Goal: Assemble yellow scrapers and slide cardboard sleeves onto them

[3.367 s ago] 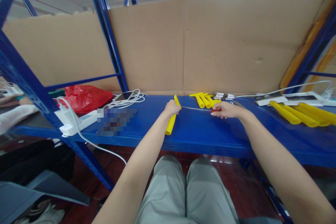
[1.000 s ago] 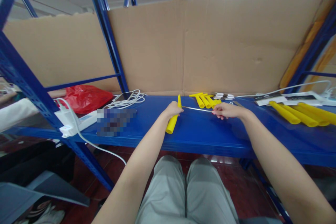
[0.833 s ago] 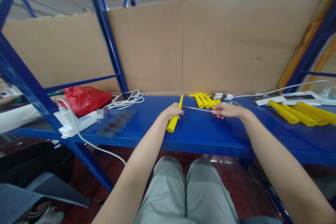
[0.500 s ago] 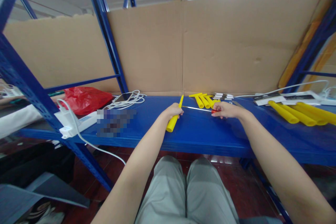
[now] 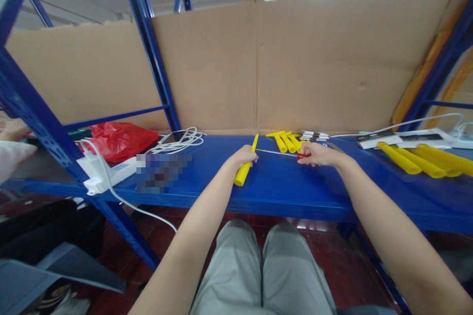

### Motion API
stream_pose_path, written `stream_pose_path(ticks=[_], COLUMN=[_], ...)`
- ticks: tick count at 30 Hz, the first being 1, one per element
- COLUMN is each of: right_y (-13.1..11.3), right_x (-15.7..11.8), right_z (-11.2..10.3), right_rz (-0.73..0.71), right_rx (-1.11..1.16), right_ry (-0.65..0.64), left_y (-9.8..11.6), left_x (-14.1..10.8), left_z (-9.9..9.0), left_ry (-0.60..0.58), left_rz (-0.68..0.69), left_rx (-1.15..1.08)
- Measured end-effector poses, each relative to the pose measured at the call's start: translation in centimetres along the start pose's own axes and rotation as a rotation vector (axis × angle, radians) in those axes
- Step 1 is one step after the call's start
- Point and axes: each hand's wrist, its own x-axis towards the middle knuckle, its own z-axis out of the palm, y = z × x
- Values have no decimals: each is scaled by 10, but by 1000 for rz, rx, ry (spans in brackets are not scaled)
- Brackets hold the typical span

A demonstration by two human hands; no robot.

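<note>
My left hand (image 5: 245, 155) is closed round a yellow tool (image 5: 242, 175) with a wide round handle end pointing toward me. In my right hand (image 5: 315, 154) is the red handle of a screwdriver (image 5: 277, 152); its thin metal shaft points left, and the tip meets the yellow tool by my left fingers. Several yellow pieces (image 5: 281, 143) lie just behind my right hand, beside small black-and-white items (image 5: 313, 135). Both hands are just above the blue table (image 5: 273, 187).
Larger yellow tubes (image 5: 424, 161) lie at the right by white-and-black packages (image 5: 380, 139). At the left are a red plastic bag (image 5: 120, 140), coiled white cable (image 5: 181, 140) and a power strip (image 5: 121, 171). Cardboard (image 5: 314, 59) stands behind. Another person's hand (image 5: 15, 129) shows far left.
At the far left, the other person's hand and sleeve have moved. My two hands and what they hold look nearly the same.
</note>
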Motion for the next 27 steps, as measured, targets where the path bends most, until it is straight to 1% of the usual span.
stream_pose_path(ticks=[2,5,8,11,13,18,23,27], right_y=[1,-2,-8,-11,-9,-3,-7,-9], right_x=[1,-1,-5,-6,-4,-2,-6,-7], right_z=[0,-4,-8,-9,-7,-4,-7,-8], right_rz=[-18,-43,-42,-41,-46,-47,-59,-38], right_rx=[-2,-44,-101,-114,-94,-20,-33,-57], right_ry=[3,-53,-91,-101,-95,-10,-93,-120], left_y=[0,-1,-1,-2,-2,-3,-5,-3], left_x=[0,0,1,1,2,6,9,8], left_z=[0,-1,-1,0,0,-1,-2,-3], left_ry=[2,1,6,5,0,-24,-44,-48], left_rz=[0,0,-1,0,-6,-39,-37,-57], left_rx=[-4,-16,-26,-49,-81,-187,-273,-300])
